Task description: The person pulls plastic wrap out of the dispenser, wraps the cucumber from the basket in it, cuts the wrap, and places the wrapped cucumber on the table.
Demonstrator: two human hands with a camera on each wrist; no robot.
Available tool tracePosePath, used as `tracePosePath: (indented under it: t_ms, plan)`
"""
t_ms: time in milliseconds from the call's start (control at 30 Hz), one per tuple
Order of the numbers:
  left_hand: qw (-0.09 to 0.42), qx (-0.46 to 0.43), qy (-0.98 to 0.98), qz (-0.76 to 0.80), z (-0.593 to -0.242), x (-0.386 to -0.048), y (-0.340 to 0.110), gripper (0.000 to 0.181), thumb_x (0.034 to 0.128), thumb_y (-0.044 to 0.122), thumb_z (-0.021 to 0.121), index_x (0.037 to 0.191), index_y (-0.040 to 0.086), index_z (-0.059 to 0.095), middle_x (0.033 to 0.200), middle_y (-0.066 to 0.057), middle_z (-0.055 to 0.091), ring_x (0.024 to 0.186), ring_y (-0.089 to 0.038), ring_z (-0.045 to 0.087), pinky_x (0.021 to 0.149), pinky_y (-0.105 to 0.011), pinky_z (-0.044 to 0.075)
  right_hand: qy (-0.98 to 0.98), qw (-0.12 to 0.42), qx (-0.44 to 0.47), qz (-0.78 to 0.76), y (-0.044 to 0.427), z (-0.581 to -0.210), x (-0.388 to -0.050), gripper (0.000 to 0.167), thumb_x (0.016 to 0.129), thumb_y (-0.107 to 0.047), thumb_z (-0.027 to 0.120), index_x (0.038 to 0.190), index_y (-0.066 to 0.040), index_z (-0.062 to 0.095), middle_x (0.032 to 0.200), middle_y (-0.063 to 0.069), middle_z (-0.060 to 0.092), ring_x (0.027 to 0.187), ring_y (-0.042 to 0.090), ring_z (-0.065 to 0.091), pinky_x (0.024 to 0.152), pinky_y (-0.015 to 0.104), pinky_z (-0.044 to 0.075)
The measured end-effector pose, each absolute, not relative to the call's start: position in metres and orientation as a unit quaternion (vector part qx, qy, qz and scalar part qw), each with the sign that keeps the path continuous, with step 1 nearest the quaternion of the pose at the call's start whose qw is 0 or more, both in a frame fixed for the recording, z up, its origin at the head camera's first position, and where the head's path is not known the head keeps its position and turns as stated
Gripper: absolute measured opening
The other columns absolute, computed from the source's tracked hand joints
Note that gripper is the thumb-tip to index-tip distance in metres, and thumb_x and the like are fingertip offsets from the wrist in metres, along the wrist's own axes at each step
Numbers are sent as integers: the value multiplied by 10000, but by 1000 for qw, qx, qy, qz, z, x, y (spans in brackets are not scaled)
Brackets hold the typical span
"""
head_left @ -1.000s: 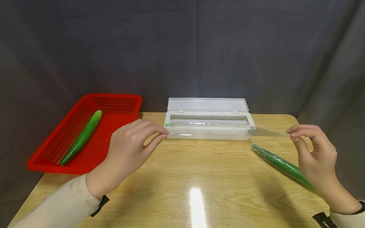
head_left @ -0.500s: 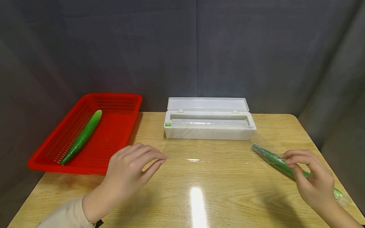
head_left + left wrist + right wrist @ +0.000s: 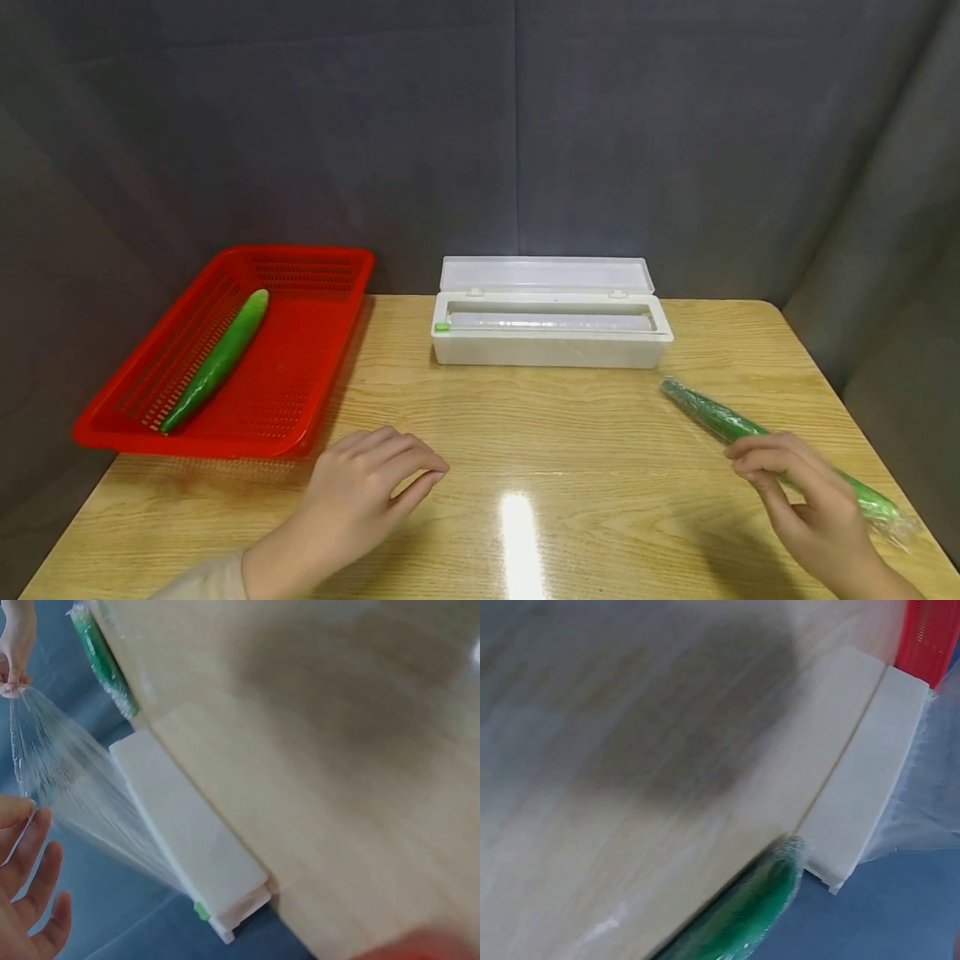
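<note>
Thin clear plastic wrap (image 3: 82, 772) stretches from a white dispenser box (image 3: 547, 350) to both hands; in the head view it is almost invisible. My left hand (image 3: 367, 492) pinches one corner between thumb and fingertips, the other fingers apart in the left wrist view. My right hand (image 3: 802, 500) pinches the other corner, above a cucumber (image 3: 705, 408) wrapped in film that lies slanted on the table. The box lid stands open at the back, showing the wrap roll (image 3: 551, 322) inside. A green slider (image 3: 442, 327) sits at the box's left end.
A red plastic basket (image 3: 288, 358) stands at the left of the wooden table (image 3: 570, 417), with a bare cucumber (image 3: 217, 362) in it. Behind the table hangs a dark grey curtain (image 3: 480, 150).
Both hands have drawn back from the box toward the person and lower, pulling the plastic wrap out over the table. The box, basket and cucumbers have stayed in place.
</note>
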State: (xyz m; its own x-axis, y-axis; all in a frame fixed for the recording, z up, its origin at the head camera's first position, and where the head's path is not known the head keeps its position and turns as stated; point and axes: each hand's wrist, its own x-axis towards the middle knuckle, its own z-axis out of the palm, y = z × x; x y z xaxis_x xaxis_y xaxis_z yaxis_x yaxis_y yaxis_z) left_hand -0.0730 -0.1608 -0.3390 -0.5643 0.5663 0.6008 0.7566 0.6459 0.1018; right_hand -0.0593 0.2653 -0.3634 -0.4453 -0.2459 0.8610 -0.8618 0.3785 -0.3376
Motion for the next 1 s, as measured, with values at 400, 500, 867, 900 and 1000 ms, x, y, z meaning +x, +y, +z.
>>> tracePosePath:
  t_ms: [400,500,867,900,1000]
  plan:
    - [228,-412,-871,-141,-357,-72,-165,129,803,226,821,885,272,733,909,173,671,843,-48,617,684,-252,516,-764,325,443,339,274,-380,-60,276,1032,-199,536,903,1,677,944,74,660,923,92,588,866,123,427]
    - [234,-424,-865,-130,-363,-74,-167,118,806,234,810,884,269,729,907,165,669,833,-52,614,676,-249,508,-779,313,446,310,275,-386,-61,284,1043,-232,514,909,-44,679,955,36,655,911,84,578,865,124,422]
    - [216,-444,-862,-111,-383,-80,-166,96,808,222,801,851,251,720,894,131,672,809,-72,608,642,-237,489,-795,266,493,234,286,-407,-68,308,1078,-199,401,958,-143,679,1019,-55,650,924,83,570,879,168,411]
    - [214,-444,-863,-107,-385,-81,-166,97,806,222,803,843,250,717,892,128,671,809,-75,608,639,-237,486,-797,262,495,223,286,-409,-69,323,1079,-199,382,955,-151,676,1020,-63,650,920,81,573,875,172,413]
    - [205,-447,-866,-93,-390,-83,-164,91,810,233,802,818,245,712,890,121,659,801,-77,599,624,-230,474,-809,249,496,195,288,-413,-68,347,1082,-219,351,960,-182,674,1022,-90,646,916,64,573,880,172,410]
